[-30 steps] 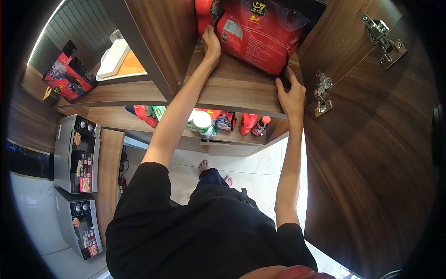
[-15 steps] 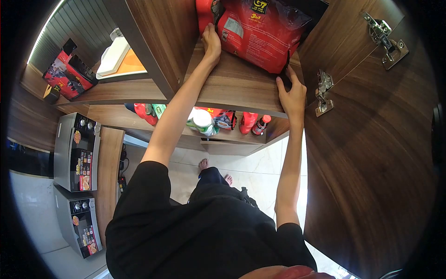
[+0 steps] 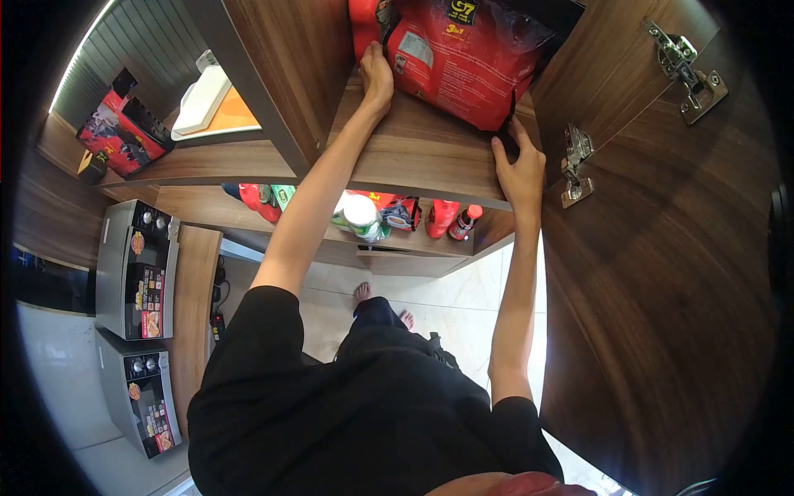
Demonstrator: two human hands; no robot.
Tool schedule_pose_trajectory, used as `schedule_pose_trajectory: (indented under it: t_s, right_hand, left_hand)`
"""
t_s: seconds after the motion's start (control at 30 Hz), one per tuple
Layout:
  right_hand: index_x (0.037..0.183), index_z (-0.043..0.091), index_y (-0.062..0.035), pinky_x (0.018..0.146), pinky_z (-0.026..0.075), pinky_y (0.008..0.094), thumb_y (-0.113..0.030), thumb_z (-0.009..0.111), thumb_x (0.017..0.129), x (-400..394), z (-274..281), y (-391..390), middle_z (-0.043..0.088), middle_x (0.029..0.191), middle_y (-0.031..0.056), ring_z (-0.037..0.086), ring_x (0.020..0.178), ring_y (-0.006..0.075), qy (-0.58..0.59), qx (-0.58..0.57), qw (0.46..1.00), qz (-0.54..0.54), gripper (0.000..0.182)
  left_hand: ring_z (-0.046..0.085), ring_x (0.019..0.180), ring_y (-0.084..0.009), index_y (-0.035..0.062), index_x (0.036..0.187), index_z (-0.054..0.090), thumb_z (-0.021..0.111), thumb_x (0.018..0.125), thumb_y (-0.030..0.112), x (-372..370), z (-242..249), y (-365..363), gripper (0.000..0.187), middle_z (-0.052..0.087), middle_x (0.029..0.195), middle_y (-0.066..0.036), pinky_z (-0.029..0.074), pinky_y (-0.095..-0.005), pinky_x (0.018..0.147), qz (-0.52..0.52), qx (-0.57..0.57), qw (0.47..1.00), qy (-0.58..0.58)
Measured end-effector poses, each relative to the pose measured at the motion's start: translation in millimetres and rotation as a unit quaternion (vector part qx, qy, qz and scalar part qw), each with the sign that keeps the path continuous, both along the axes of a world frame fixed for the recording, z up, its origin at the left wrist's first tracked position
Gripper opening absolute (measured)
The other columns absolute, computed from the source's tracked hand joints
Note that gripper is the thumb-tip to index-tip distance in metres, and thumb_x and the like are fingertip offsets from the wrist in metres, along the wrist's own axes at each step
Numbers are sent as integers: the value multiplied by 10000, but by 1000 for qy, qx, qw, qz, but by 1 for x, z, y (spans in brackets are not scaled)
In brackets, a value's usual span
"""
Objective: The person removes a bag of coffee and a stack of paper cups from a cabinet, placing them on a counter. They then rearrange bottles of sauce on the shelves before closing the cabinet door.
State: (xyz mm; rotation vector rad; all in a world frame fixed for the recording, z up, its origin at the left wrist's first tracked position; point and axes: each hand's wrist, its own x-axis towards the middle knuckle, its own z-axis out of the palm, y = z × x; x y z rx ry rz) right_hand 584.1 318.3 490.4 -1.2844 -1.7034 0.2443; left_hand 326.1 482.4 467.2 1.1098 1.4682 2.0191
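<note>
A large red G7 3in1 bag (image 3: 463, 70) leans on the wooden shelf (image 3: 422, 157) of an open cabinet. At the bag's left side is my left hand (image 3: 376, 78), its fingers reaching up between the bag and a red bottle (image 3: 364, 29); its fingertips touch the bottle's lower part. My right hand (image 3: 521, 165) is at the bag's lower right corner, with the thumb apart and the fingers partly hidden behind the corner.
An open cabinet door (image 3: 662, 273) with metal hinges (image 3: 579, 165) stands at right. Bottles and packs line the lower shelf (image 3: 331, 240). Another red bag (image 3: 124, 136) and a white box (image 3: 207, 99) sit at upper left. Two boxed appliances (image 3: 136, 273) stand at left.
</note>
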Motion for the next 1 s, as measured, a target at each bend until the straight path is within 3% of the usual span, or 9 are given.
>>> schedule_pose_trajectory:
  t_s: [0.17,0.27,0.6,0.7,1.0]
  right_hand:
    - [1335,530,3,993,458,417,-113,632,861,0,0,0,607,1219,273,584,1163,400,-1,8,1000,6,499]
    - [1309,544,33,1008,447,390,-179,662,875,0,0,0,631,1214,245,592,1185,351,0,-4,1000,-3,497]
    - [1308,550,28,1004,449,388,-184,663,872,0,-1,1,633,1209,245,595,1181,351,-3,0,1000,-4,497]
    - [1307,550,29,1000,451,390,-184,664,871,0,0,0,635,1205,247,598,1176,354,-2,-1,1000,-3,498]
    - [1307,549,28,999,452,397,-188,663,871,0,0,0,633,1205,249,599,1172,358,-8,4,1000,-5,500]
  left_hand:
    - [591,1049,-377,-31,1072,602,336,1028,382,4,12,-17,493,649,1070,-235,416,-437,881,-6,-30,1000,-1]
    - [591,1040,-374,-31,1071,601,336,1027,380,6,16,-21,491,649,1058,-232,415,-436,881,-9,-29,1000,-4]
    - [597,998,-350,-18,1007,593,338,1027,386,5,13,-17,478,648,1005,-220,418,-434,855,-8,-2,1000,-4]
    - [599,991,-349,-21,1006,592,337,1028,389,2,20,-27,483,648,999,-219,420,-434,853,-37,-78,996,24]
    - [579,1127,-374,-41,1175,592,336,1028,395,3,12,-17,527,634,1160,-249,412,-433,937,-21,-28,999,3]
